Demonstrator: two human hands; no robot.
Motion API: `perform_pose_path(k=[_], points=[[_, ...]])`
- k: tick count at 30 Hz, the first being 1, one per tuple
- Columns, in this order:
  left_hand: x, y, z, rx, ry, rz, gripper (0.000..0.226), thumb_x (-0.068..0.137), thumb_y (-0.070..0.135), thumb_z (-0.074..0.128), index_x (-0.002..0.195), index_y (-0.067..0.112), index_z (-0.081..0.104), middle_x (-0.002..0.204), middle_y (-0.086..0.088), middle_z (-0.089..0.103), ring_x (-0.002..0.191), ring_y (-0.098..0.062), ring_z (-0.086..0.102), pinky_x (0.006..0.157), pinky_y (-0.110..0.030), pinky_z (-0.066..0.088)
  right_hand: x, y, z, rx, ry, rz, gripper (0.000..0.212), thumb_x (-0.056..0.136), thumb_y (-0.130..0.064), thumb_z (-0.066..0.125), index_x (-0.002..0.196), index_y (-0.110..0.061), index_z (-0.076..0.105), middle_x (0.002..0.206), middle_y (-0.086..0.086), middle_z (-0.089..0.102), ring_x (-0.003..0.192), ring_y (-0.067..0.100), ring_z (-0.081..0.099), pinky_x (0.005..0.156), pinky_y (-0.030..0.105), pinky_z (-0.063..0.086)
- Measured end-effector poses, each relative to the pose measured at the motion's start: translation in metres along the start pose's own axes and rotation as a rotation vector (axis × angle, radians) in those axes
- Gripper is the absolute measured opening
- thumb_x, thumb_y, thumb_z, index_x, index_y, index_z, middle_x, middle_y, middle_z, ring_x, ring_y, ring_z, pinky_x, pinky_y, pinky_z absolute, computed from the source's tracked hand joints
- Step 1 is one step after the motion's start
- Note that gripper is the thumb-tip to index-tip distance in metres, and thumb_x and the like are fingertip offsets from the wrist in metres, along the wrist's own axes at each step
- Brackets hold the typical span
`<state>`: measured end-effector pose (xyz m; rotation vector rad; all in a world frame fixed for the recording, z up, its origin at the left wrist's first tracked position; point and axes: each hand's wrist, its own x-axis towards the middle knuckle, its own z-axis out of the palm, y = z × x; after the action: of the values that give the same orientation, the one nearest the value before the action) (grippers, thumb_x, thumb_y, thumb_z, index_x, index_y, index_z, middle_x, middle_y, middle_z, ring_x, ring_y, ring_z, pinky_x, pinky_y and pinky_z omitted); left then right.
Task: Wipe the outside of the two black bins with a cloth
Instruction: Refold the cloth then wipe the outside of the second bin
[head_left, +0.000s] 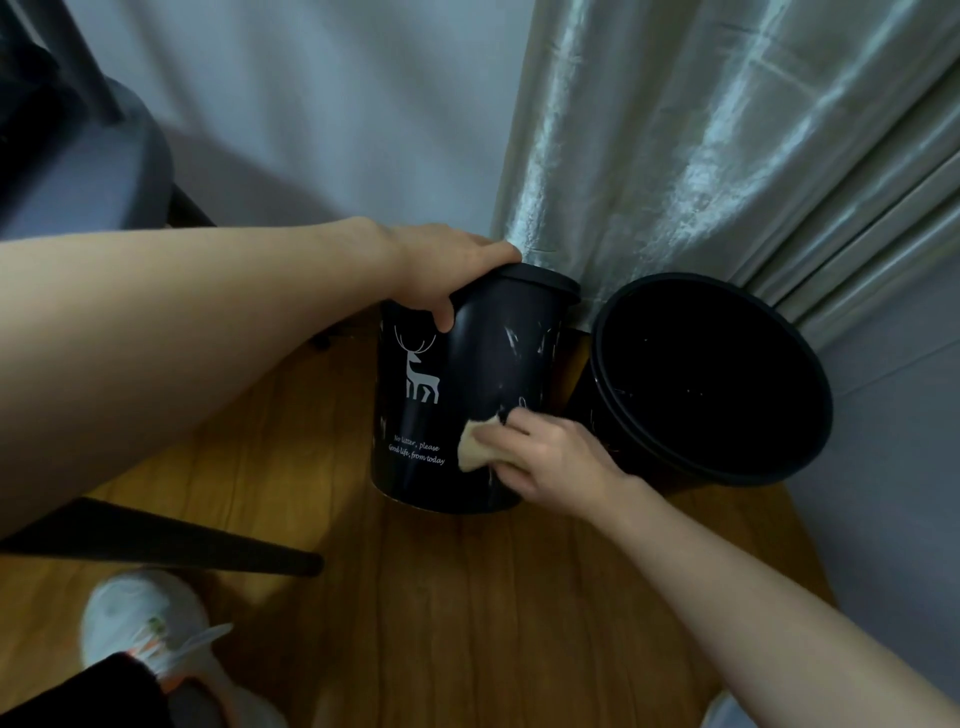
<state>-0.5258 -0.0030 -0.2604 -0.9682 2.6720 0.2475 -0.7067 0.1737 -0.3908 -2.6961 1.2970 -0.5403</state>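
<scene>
A black bin with a white deer print (483, 364) stands tilted on the wooden floor, its rim leaning away toward the curtain. My left hand (447, 273) grips its rim, thumb down on the outer wall. My right hand (550, 457) presses a small beige cloth (475, 447) against the bin's lower wall, beside the white lettering. White smears show higher up on that wall. The second black bin (613, 410) stands just to the right, its open mouth facing me and its inside empty and dark.
A pale shiny curtain (701, 156) hangs right behind both bins. A dark chair leg (208, 545) crosses the floor at left, below a grey seat (88, 182). My white shoe (150, 634) is at the bottom left. White wall (883, 415) borders the right.
</scene>
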Motion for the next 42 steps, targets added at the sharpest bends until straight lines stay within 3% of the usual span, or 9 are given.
perform_pose_path(k=[3,10,16,19,22,25,30,36,42], points=[[0.001,0.000,0.000,0.002,0.001,0.004,0.102,0.063,0.014,0.088,0.143,0.024,0.025,0.139,-0.007,0.047,0.117,-0.035,0.053,0.096,-0.045,0.044,0.006,0.004,-0.006,-0.012,-0.034,-0.011,0.034,0.089,-0.027,0.052,0.121,-0.018,0.061,0.093,0.004,0.057,0.075,0.022,0.062,0.053,0.038,0.057],[-0.002,0.003,-0.002,-0.002,-0.001,0.006,0.101,0.062,0.015,0.088,0.143,0.021,0.027,0.133,-0.009,0.052,0.112,-0.034,0.055,0.092,-0.042,0.045,0.075,0.017,-0.040,0.039,0.236,0.357,0.036,0.089,-0.033,0.063,0.124,-0.024,0.062,0.095,0.005,0.058,0.080,0.033,0.063,0.067,0.046,0.056],[-0.004,0.003,-0.003,-0.007,-0.001,0.018,0.115,0.068,0.013,0.085,0.153,0.036,0.010,0.142,-0.007,0.045,0.123,-0.030,0.049,0.092,-0.031,0.037,0.072,0.021,-0.042,0.021,0.223,0.282,0.044,0.091,-0.043,0.051,0.126,-0.020,0.062,0.091,0.006,0.057,0.078,0.030,0.062,0.062,0.044,0.056],[-0.003,0.004,-0.004,-0.016,0.001,0.031,0.114,0.072,0.010,0.082,0.153,0.041,0.007,0.142,-0.005,0.044,0.124,-0.029,0.047,0.088,-0.026,0.030,0.065,0.034,-0.048,0.022,0.261,0.377,0.039,0.091,-0.040,0.059,0.127,-0.024,0.062,0.095,0.004,0.059,0.084,0.031,0.062,0.071,0.042,0.054],[-0.004,0.003,-0.004,-0.023,-0.001,0.033,0.114,0.071,0.009,0.083,0.152,0.041,0.010,0.144,-0.004,0.043,0.127,-0.029,0.045,0.089,-0.026,0.030,0.073,0.036,-0.050,0.025,0.273,0.422,0.038,0.092,-0.034,0.063,0.129,-0.025,0.061,0.098,0.005,0.060,0.089,0.030,0.062,0.077,0.039,0.052],[-0.006,0.000,-0.004,-0.012,-0.009,0.035,0.116,0.070,0.010,0.084,0.152,0.043,0.009,0.142,-0.005,0.045,0.125,-0.029,0.047,0.089,-0.027,0.032,0.078,0.034,-0.048,0.051,0.267,0.358,0.038,0.091,-0.031,0.064,0.128,-0.021,0.062,0.097,0.005,0.059,0.087,0.028,0.062,0.075,0.038,0.052],[-0.004,-0.001,-0.004,-0.018,-0.019,0.029,0.116,0.070,0.011,0.084,0.152,0.044,0.008,0.139,-0.006,0.046,0.122,-0.031,0.048,0.092,-0.032,0.036,0.060,0.032,-0.039,0.063,0.272,0.417,0.036,0.091,-0.032,0.063,0.126,-0.021,0.062,0.097,0.005,0.059,0.085,0.030,0.063,0.073,0.038,0.053],[-0.007,0.000,-0.004,-0.019,-0.022,0.020,0.117,0.069,0.007,0.083,0.152,0.041,0.008,0.138,-0.006,0.045,0.121,-0.032,0.049,0.091,-0.034,0.037,0.023,0.016,-0.018,0.098,0.091,0.198,0.037,0.092,-0.035,0.053,0.125,-0.021,0.062,0.092,0.003,0.057,0.073,0.025,0.062,0.058,0.043,0.056],[-0.005,0.002,-0.002,-0.042,-0.015,0.018,0.118,0.067,0.003,0.083,0.153,0.038,0.010,0.141,-0.005,0.042,0.123,-0.032,0.047,0.090,-0.033,0.036,0.062,0.030,-0.037,0.106,0.279,0.500,0.035,0.093,-0.033,0.062,0.126,-0.024,0.061,0.104,0.004,0.061,0.095,0.029,0.062,0.080,0.037,0.050]])
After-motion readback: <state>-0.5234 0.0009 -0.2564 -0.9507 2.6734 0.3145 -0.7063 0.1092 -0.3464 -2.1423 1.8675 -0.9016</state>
